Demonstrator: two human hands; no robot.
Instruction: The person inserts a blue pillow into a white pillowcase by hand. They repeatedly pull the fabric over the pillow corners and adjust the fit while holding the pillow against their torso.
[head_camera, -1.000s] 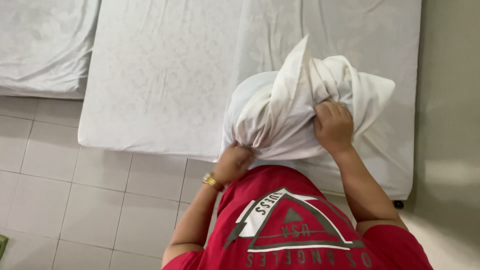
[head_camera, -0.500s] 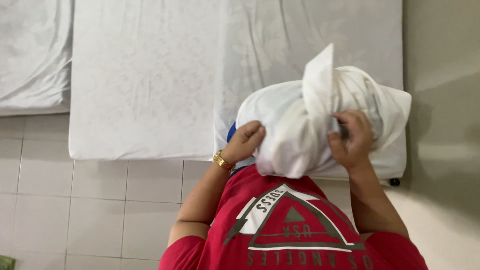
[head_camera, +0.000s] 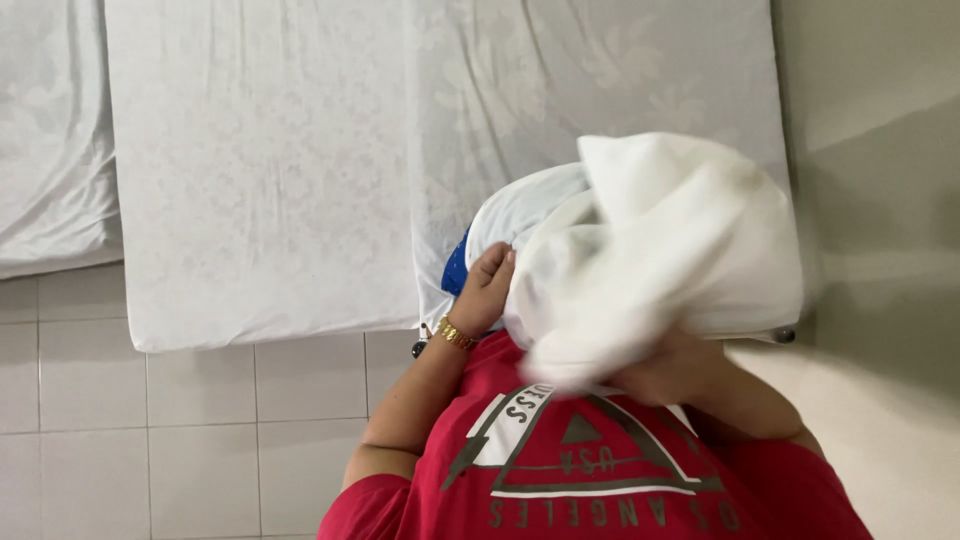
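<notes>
Above the white mattress (head_camera: 270, 180), both hands' grip is clamped on a white pillowcase (head_camera: 660, 250) half-covering a pillow (head_camera: 515, 210).

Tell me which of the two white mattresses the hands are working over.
The wider mattress filling the centre, under the pillow both hands grip; the other mattress lies at the left edge.

Left hand (head_camera: 488, 290) raised with fingers curled and gripping, right hand (head_camera: 655, 370) blurred, both arms bent.
</notes>
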